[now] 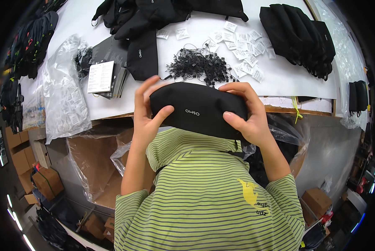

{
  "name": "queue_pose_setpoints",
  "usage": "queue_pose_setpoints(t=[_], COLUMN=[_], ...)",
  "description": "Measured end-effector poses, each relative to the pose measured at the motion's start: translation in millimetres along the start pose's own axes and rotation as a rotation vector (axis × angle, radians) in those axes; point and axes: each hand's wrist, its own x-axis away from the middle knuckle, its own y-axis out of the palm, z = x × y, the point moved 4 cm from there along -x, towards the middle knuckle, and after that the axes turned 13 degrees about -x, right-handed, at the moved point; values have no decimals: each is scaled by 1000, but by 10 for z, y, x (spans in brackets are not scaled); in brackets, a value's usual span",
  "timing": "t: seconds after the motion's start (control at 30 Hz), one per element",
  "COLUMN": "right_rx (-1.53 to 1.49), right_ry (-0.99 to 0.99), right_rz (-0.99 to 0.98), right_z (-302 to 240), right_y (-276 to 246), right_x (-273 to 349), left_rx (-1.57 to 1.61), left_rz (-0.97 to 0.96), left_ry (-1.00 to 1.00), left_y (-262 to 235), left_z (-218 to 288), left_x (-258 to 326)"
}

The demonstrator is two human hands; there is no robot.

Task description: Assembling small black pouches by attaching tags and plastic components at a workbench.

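1. The fingers of the left hand (147,111) are spread and curled over the left end of a black fabric pouch (198,109), with the thumb pressed flat against its front face.
2. The right hand (246,113) clasps the pouch's other end, fingers wrapped over the top edge and thumb tucked in against the front.
3. The pouch is held lengthways between the two hands, lifted clear of the table, above the person's green striped shirt (204,192) and just in front of the table's near edge. It carries a small white mark on its front.
4. Just behind the hands on the white table (288,79) lies a tangled heap of black tag loops (198,65), and beside it, to the right, a scatter of small white packets (246,52).
5. To the left of the loops one more black pouch lies flat (142,56), and next to it sits a stack of dark cards topped with a white printed sheet (101,77).
6. A pile of black fabric (162,12) spreads along the far side of the table; a neat stack of folded black pieces (300,35) sits at the far right.
7. A clear plastic bag (64,96) droops over the table's left edge.
8. Below the table an open cardboard box lined with clear plastic (97,163) stands on the floor. Smaller cardboard boxes (41,178) stand to its left, and another carton (317,201) sits at the lower right.
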Motion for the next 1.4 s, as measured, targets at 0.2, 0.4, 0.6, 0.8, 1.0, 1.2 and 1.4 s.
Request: queue_pose_setpoints(t=[0.2,0.4,0.6,0.8,1.0,1.2,1.4], right_rx=[197,265,178,267,234,392,1244], right_ry=[28,223,32,101,358,-126,-760], right_rz=[-103,-142,-48,-139,-317,401,901], right_z=[-62,-106,21,-10,-5,-640,-1084], right_y=[-6,-200,-321,-400,-594,-1715,-3197], right_x=[29,74,145,121,146,-6,-322], left_rx=[-275,-233,38,-418,-424,-991,-1485], left_rz=[106,-171,-374,-525,-536,223,672], left_ry=[116,-7,-255,-55,-96,80,115], left_y=[-71,-32,254,243,290,-565,-1644], left_z=[-6,-143,-9,40,91,26,-222], left_x=[40,58,78,-41,-63,-137,-198])
